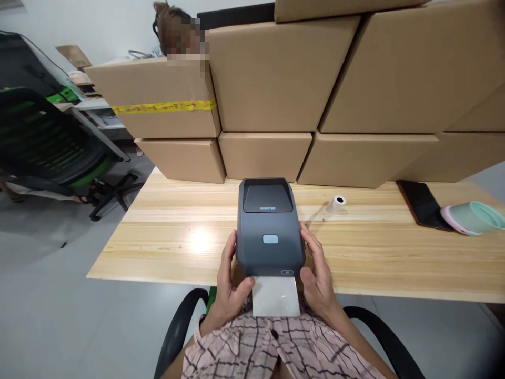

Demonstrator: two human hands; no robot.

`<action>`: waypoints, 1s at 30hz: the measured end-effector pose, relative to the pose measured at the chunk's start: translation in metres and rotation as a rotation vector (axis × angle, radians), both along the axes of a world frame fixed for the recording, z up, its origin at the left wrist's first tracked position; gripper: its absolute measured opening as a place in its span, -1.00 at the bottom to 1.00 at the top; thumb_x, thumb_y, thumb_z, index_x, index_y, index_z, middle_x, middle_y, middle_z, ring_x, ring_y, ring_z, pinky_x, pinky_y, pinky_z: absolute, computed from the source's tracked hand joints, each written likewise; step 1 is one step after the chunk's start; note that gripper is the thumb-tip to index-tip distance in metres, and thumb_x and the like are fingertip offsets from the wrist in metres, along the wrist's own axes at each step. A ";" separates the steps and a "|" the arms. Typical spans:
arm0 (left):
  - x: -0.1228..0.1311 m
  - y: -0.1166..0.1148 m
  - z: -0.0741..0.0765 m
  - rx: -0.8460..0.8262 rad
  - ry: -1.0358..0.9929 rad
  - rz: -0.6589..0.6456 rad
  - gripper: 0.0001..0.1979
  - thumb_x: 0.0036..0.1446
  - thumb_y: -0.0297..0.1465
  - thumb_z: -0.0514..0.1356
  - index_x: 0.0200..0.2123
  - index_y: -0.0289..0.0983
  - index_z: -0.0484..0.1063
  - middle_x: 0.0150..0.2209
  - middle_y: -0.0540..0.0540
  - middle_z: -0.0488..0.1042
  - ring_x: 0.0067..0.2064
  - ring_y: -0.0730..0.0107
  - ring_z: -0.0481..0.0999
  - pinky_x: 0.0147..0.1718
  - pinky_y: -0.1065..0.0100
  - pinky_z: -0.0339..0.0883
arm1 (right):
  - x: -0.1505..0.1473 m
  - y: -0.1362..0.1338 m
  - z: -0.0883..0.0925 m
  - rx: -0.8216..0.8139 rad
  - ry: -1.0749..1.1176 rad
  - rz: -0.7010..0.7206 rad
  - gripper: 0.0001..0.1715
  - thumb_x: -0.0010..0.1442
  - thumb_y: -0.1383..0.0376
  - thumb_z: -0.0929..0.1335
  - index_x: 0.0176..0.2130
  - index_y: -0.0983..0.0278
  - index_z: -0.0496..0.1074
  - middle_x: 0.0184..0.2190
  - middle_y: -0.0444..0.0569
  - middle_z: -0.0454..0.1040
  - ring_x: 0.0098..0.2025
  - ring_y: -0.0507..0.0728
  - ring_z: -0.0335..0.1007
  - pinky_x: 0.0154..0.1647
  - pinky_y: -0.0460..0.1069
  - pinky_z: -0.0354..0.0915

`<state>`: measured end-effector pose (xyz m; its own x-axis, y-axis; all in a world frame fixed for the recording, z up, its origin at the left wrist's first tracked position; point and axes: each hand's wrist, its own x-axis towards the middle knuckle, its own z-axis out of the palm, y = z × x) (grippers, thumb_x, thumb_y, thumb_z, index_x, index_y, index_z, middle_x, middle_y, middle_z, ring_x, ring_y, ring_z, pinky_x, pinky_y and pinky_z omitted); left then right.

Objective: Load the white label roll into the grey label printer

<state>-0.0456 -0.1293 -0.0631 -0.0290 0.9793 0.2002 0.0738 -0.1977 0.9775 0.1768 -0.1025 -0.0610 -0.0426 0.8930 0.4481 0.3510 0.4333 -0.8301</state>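
A dark grey label printer (270, 226) sits at the near edge of the wooden table (181, 237). A white strip of label paper (275, 296) hangs out of its front slot over my lap. My left hand (229, 287) grips the printer's left side, thumb curled near the paper. On the other side, my right hand (317, 273) presses against the printer's right flank with fingers closed on it. A small white paper roll (336, 202) lies on the table to the right, behind the printer.
Stacked cardboard boxes (276, 95) line the table's far edge. A black phone (423, 204) and a tipped mint-and-pink cup (473, 218) lie at the right. A person's head shows behind the boxes. A black and green office chair (47, 142) stands at left.
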 end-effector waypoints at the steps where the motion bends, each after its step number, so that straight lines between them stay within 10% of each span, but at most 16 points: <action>1: 0.001 0.000 0.000 -0.015 -0.007 0.002 -0.17 0.29 -0.07 0.25 0.50 0.00 -0.04 0.56 -0.14 -0.10 0.54 -0.11 -0.05 0.45 0.01 0.07 | 0.001 0.000 -0.001 -0.009 0.000 0.009 -0.25 0.45 -0.11 0.18 0.46 0.09 0.07 0.50 0.10 0.08 0.50 0.38 0.03 0.46 0.43 0.07; 19: 0.003 0.006 -0.011 0.096 0.083 0.080 -0.20 0.29 -0.08 0.26 0.49 -0.08 0.04 0.48 -0.26 0.09 0.48 -0.10 0.14 0.36 0.02 0.21 | -0.004 -0.002 0.007 -0.035 0.060 0.059 -0.21 0.44 -0.14 0.16 0.50 0.02 -0.01 0.53 -0.03 -0.02 0.54 0.38 -0.11 0.50 0.45 -0.05; 30: -0.012 0.078 0.063 0.384 0.126 0.118 -0.49 0.44 -0.08 0.03 0.34 -0.09 0.36 0.36 -0.15 0.36 0.41 0.09 0.29 0.41 -0.02 0.12 | 0.001 0.071 0.085 0.233 -0.143 0.070 0.02 0.32 -0.36 0.04 0.53 -0.01 -0.30 0.56 -0.06 -0.16 0.57 0.39 -0.21 0.54 0.44 -0.12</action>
<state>-0.0579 -0.0508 0.0000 -0.0889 0.8241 0.5595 0.2317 -0.5292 0.8163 0.1782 -0.0319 0.0245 -0.1782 0.7592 0.6260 0.4202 0.6340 -0.6492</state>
